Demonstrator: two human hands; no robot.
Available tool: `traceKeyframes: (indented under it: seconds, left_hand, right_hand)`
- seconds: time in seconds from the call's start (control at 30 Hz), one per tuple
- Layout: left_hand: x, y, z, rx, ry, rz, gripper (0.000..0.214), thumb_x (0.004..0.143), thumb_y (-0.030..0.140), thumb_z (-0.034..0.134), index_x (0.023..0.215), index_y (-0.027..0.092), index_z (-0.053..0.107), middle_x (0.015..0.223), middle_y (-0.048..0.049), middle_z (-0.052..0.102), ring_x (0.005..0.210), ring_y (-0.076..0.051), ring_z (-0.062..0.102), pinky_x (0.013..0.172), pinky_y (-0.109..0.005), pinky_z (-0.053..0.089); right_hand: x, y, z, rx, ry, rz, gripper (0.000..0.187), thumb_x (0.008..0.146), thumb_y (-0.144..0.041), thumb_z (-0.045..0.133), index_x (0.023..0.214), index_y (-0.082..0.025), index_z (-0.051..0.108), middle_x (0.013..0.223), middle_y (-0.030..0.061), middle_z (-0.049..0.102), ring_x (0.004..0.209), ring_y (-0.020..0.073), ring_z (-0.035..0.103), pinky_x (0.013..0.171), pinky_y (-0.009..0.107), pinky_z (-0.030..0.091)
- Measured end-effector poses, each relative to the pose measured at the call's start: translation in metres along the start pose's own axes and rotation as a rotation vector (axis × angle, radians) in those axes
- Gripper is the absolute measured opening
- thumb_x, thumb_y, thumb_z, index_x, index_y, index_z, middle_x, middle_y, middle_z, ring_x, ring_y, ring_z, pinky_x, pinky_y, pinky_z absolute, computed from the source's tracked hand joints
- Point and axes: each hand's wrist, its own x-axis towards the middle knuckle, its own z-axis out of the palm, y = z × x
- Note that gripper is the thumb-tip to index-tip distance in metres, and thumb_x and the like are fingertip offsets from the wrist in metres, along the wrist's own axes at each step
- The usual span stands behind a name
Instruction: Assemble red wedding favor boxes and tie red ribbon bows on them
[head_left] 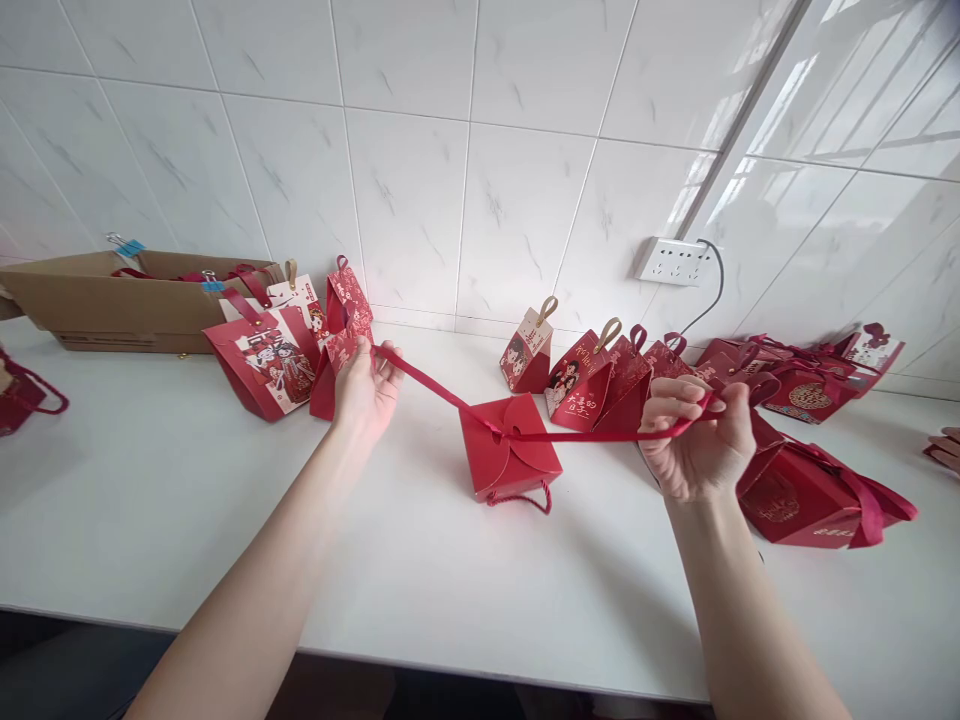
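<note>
A small red gift box (517,470) with petal-like folded flaps on top sits on the white table, a twisted cord handle (525,500) hanging at its front. From the top of the box a red ribbon (577,437) runs out both ways, pulled taut. My left hand (365,390) pinches one end, up and to the left of the box. On the other side, my right hand (697,435) has its fingers closed round the other end, with a loop of ribbon showing past the thumb. Neither hand touches the box.
A cardboard carton (135,305) with red ribbons inside stands at the back left. Near it is a printed gift box (262,365). Several small boxes (581,380) line the back right, with a larger red box (810,495) beside my right hand. A power strip (675,262) hangs on the wall.
</note>
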Motion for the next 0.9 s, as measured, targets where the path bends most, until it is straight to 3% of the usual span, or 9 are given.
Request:
traceKeyframes:
  seconds: [0.1, 0.2, 0.3, 0.4, 0.57, 0.67, 0.77, 0.83, 0.9]
  left_hand:
    - [-0.005, -0.005, -0.003, 0.071, -0.139, -0.079, 0.026, 0.090, 0.038, 0.048, 0.075, 0.017, 0.049, 0.075, -0.0048, 0.064, 0.070, -0.014, 0.066, 0.072, -0.027, 0.055]
    - [-0.013, -0.014, -0.008, 0.323, -0.402, -0.072, 0.038, 0.080, 0.056, 0.051, 0.081, 0.018, 0.053, 0.094, -0.0099, 0.066, 0.093, -0.024, 0.065, 0.083, -0.039, 0.053]
    - [-0.024, -0.025, -0.012, 0.742, -0.545, 0.193, 0.037, 0.073, 0.048, 0.063, 0.095, 0.020, 0.055, 0.112, -0.0084, 0.061, 0.113, -0.026, 0.056, 0.097, -0.043, 0.043]
    - [-0.034, -0.033, -0.014, 1.048, -0.638, 0.395, 0.037, 0.076, 0.037, 0.061, 0.109, 0.022, 0.055, 0.120, -0.0067, 0.059, 0.119, -0.024, 0.051, 0.106, -0.041, 0.034]
    - [-0.042, -0.039, -0.017, 1.233, -1.001, 0.184, 0.034, 0.082, 0.038, 0.054, 0.111, 0.022, 0.060, 0.129, -0.0065, 0.056, 0.121, -0.024, 0.050, 0.103, -0.035, 0.039]
    - [-0.042, -0.038, -0.018, 1.284, -1.007, 0.153, 0.033, 0.082, 0.041, 0.053, 0.109, 0.022, 0.061, 0.113, -0.0055, 0.064, 0.101, -0.021, 0.060, 0.084, -0.031, 0.048]
    - [-0.040, -0.034, -0.018, 1.278, -0.911, 0.172, 0.026, 0.081, 0.044, 0.053, 0.084, 0.019, 0.061, 0.065, 0.0005, 0.059, 0.057, -0.013, 0.054, 0.052, -0.024, 0.041]
    - [-0.041, -0.032, -0.019, 1.260, -0.864, 0.196, 0.027, 0.082, 0.043, 0.051, 0.070, 0.019, 0.055, 0.048, 0.0048, 0.045, 0.044, -0.010, 0.042, 0.045, -0.022, 0.032]
    - [-0.042, -0.032, -0.019, 1.267, -0.823, 0.305, 0.023, 0.081, 0.039, 0.053, 0.071, 0.020, 0.055, 0.051, 0.0043, 0.048, 0.048, -0.011, 0.046, 0.048, -0.022, 0.036]
  right_hand:
    - [-0.001, 0.002, -0.002, -0.190, -0.141, 0.081, 0.065, 0.077, -0.072, 0.044, 0.042, -0.020, 0.028, 0.058, 0.0003, 0.047, 0.043, 0.0078, 0.040, 0.031, 0.018, 0.036]
    - [-0.002, 0.013, 0.006, -0.388, -0.206, 0.185, 0.067, 0.078, -0.072, 0.043, 0.038, -0.019, 0.035, 0.065, 0.0054, 0.056, 0.053, 0.0122, 0.051, 0.042, 0.025, 0.046]
    - [-0.007, 0.025, 0.022, -0.689, -0.238, 0.161, 0.040, 0.078, -0.052, 0.060, 0.055, -0.019, 0.058, 0.079, 0.0053, 0.063, 0.072, 0.0164, 0.059, 0.068, 0.030, 0.051]
    - [-0.015, 0.033, 0.036, -1.007, -0.360, 0.148, 0.028, 0.082, -0.044, 0.058, 0.069, -0.019, 0.063, 0.089, 0.0051, 0.064, 0.084, 0.0183, 0.060, 0.075, 0.031, 0.048]
    - [-0.020, 0.038, 0.041, -1.265, -0.474, 0.060, 0.019, 0.077, -0.039, 0.065, 0.081, -0.021, 0.062, 0.098, 0.0040, 0.063, 0.092, 0.0196, 0.059, 0.084, 0.034, 0.048]
    - [-0.017, 0.038, 0.034, -1.320, -0.436, 0.028, 0.018, 0.078, -0.037, 0.064, 0.087, -0.022, 0.063, 0.105, 0.0053, 0.062, 0.097, 0.0205, 0.060, 0.086, 0.036, 0.048]
    - [-0.014, 0.037, 0.027, -1.379, -0.367, 0.023, 0.013, 0.079, -0.035, 0.062, 0.078, -0.022, 0.066, 0.108, 0.0060, 0.062, 0.101, 0.0222, 0.060, 0.087, 0.038, 0.047]
    - [-0.013, 0.036, 0.025, -1.397, -0.342, 0.026, 0.013, 0.081, -0.032, 0.061, 0.074, -0.022, 0.065, 0.104, 0.0049, 0.062, 0.096, 0.0210, 0.061, 0.085, 0.037, 0.047]
    - [-0.013, 0.035, 0.025, -1.392, -0.337, 0.018, 0.012, 0.082, -0.030, 0.059, 0.074, -0.022, 0.063, 0.100, 0.0039, 0.063, 0.092, 0.0195, 0.061, 0.082, 0.035, 0.047]
